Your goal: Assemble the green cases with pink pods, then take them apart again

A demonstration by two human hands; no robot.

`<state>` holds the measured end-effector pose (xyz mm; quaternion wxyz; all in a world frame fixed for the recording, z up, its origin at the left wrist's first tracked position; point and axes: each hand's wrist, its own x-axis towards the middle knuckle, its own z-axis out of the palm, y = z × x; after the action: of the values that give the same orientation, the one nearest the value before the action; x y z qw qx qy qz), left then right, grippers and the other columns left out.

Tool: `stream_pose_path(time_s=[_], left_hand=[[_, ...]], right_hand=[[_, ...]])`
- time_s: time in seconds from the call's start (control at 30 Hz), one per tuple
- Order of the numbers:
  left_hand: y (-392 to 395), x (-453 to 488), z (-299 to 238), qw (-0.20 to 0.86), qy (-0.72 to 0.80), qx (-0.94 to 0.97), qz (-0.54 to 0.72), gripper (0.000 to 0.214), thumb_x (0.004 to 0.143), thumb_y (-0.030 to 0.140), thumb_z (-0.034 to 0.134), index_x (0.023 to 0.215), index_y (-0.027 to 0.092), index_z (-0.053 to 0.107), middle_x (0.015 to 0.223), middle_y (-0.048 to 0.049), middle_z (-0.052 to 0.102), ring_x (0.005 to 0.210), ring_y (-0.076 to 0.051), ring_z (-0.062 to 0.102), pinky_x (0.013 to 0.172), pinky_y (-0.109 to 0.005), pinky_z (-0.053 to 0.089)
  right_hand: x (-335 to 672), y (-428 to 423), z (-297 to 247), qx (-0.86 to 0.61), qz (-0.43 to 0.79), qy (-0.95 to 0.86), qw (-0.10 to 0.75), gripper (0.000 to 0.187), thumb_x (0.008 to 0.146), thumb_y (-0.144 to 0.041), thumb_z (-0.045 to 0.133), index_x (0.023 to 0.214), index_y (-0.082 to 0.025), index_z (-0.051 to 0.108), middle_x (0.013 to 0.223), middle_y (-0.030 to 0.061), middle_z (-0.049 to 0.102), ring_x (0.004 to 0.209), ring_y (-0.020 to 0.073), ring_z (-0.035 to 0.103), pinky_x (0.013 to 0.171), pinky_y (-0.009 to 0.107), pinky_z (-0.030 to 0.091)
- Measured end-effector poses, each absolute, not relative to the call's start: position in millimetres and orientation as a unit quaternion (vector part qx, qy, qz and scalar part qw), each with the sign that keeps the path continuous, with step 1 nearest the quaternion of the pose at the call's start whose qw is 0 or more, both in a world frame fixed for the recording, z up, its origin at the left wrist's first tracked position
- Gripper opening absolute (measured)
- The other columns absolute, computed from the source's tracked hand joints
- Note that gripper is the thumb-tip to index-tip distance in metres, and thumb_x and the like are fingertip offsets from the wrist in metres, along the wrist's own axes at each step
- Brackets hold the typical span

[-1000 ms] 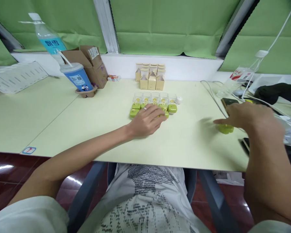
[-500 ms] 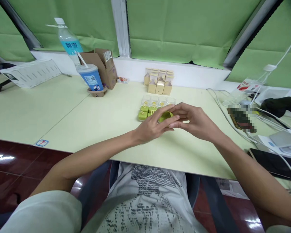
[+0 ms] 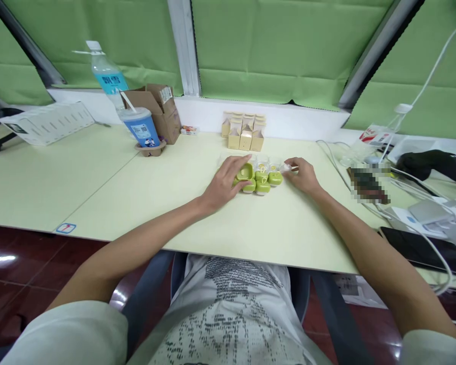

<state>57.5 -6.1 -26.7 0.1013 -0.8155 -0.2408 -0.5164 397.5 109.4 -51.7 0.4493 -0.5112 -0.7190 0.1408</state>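
Observation:
A cluster of small green cases (image 3: 263, 186) lies mid-table, with a row of small clear containers (image 3: 263, 162) just behind it. My left hand (image 3: 224, 183) is curled round one green case (image 3: 245, 172) at the cluster's left end. My right hand (image 3: 304, 176) rests at the right end of the row, its fingertips pinched on a small clear piece (image 3: 286, 166). Several small cream boxes (image 3: 243, 135) stand farther back by the window sill.
A blue cup with a straw (image 3: 140, 128), a water bottle (image 3: 107, 77) and a cardboard box (image 3: 163, 109) stand at the back left. A white carton (image 3: 47, 119) lies far left. At right are a phone (image 3: 367, 185), cables (image 3: 336, 157), a lying bottle (image 3: 380, 133) and a dark tablet (image 3: 421, 247).
Both hands met over a green case half a second ago. They have since moved back to the cluster, the left onto its left end, the right to the row's right end.

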Motion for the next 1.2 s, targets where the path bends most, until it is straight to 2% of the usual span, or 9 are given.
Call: stream_pose_path(time_s=[0.13, 0.23, 0.27, 0.37, 0.43, 0.53, 0.67, 0.87, 1.2], left_hand=[[-10, 58, -27, 0.056, -0.275, -0.79, -0.546, 0.059, 0.108, 0.05, 0.077, 0.157, 0.024, 0.057, 0.135, -0.0127, 0.077, 0.124, -0.026, 0.077, 0.105, -0.04, 0.065], [-15, 61, -25, 0.041, -0.3, -0.782, -0.545, 0.047, 0.105, 0.047, 0.082, 0.14, 0.02, 0.066, 0.128, -0.0116, 0.079, 0.117, -0.023, 0.078, 0.098, -0.037, 0.066], [-16, 62, -24, 0.044, -0.3, -0.782, -0.545, 0.045, 0.104, 0.046, 0.083, 0.136, 0.019, 0.068, 0.126, -0.0113, 0.08, 0.116, -0.023, 0.078, 0.097, -0.037, 0.066], [-19, 63, -19, 0.062, -0.288, -0.782, -0.55, 0.045, 0.1, 0.045, 0.088, 0.132, 0.019, 0.071, 0.123, -0.0109, 0.081, 0.115, -0.024, 0.078, 0.096, -0.038, 0.066], [-21, 64, -17, 0.071, -0.278, -0.783, -0.552, 0.047, 0.099, 0.045, 0.09, 0.134, 0.02, 0.072, 0.123, -0.0103, 0.082, 0.115, -0.024, 0.078, 0.096, -0.039, 0.066], [-22, 64, -16, 0.077, -0.266, -0.786, -0.553, 0.048, 0.097, 0.046, 0.091, 0.135, 0.023, 0.072, 0.122, -0.0085, 0.082, 0.114, -0.024, 0.078, 0.097, -0.041, 0.067], [-25, 67, -17, 0.065, -0.252, -0.789, -0.556, 0.049, 0.098, 0.046, 0.09, 0.137, 0.025, 0.07, 0.123, -0.0078, 0.081, 0.114, -0.023, 0.077, 0.097, -0.041, 0.067], [-30, 72, -16, 0.044, -0.224, -0.788, -0.571, 0.064, 0.094, 0.055, 0.092, 0.144, 0.027, 0.065, 0.127, -0.0088, 0.08, 0.113, -0.023, 0.077, 0.092, -0.038, 0.068], [-26, 70, -22, 0.083, -0.221, -0.801, -0.551, 0.063, 0.097, 0.065, 0.084, 0.145, 0.028, 0.065, 0.123, -0.0087, 0.081, 0.113, -0.025, 0.078, 0.097, -0.044, 0.067]], right_hand=[[399, 97, -33, -0.506, 0.141, -0.653, 0.546, 0.041, 0.087, -0.046, 0.077, 0.122, -0.025, 0.071, 0.134, 0.0124, 0.07, 0.097, 0.0261, 0.079, 0.093, 0.051, 0.071], [386, 71, -12, -0.404, 0.256, -0.645, 0.596, 0.043, 0.097, -0.056, 0.077, 0.132, -0.032, 0.072, 0.125, 0.0051, 0.074, 0.095, 0.0215, 0.083, 0.087, 0.04, 0.071], [378, 60, -7, -0.362, 0.296, -0.651, 0.597, 0.045, 0.096, -0.058, 0.082, 0.132, -0.033, 0.074, 0.119, 0.003, 0.076, 0.094, 0.0205, 0.083, 0.085, 0.037, 0.071], [349, 25, 2, -0.28, 0.364, -0.698, 0.55, 0.057, 0.079, -0.054, 0.102, 0.126, -0.033, 0.079, 0.113, 0.0008, 0.081, 0.092, 0.0211, 0.082, 0.077, 0.034, 0.071], [332, 6, 3, -0.251, 0.384, -0.714, 0.53, 0.056, 0.08, -0.053, 0.103, 0.127, -0.032, 0.081, 0.112, 0.0024, 0.083, 0.096, 0.0231, 0.083, 0.083, 0.038, 0.072], [318, -11, 4, -0.232, 0.363, -0.722, 0.54, 0.049, 0.083, -0.051, 0.102, 0.125, -0.03, 0.085, 0.121, 0.0057, 0.085, 0.107, 0.0242, 0.082, 0.095, 0.041, 0.071], [312, -19, 2, -0.205, 0.372, -0.721, 0.547, 0.046, 0.082, -0.052, 0.103, 0.118, -0.031, 0.084, 0.132, 0.0052, 0.082, 0.111, 0.0246, 0.082, 0.098, 0.043, 0.072], [309, -22, -4, -0.212, 0.274, -0.76, 0.55, 0.039, 0.088, -0.054, 0.098, 0.119, -0.033, 0.087, 0.121, 0.0052, 0.086, 0.112, 0.0261, 0.081, 0.097, 0.045, 0.07], [313, -22, -3, -0.204, 0.153, -0.809, 0.53, 0.029, 0.1, -0.05, 0.088, 0.124, -0.036, 0.089, 0.111, 0.0019, 0.089, 0.096, 0.0227, 0.082, 0.092, 0.042, 0.068]])
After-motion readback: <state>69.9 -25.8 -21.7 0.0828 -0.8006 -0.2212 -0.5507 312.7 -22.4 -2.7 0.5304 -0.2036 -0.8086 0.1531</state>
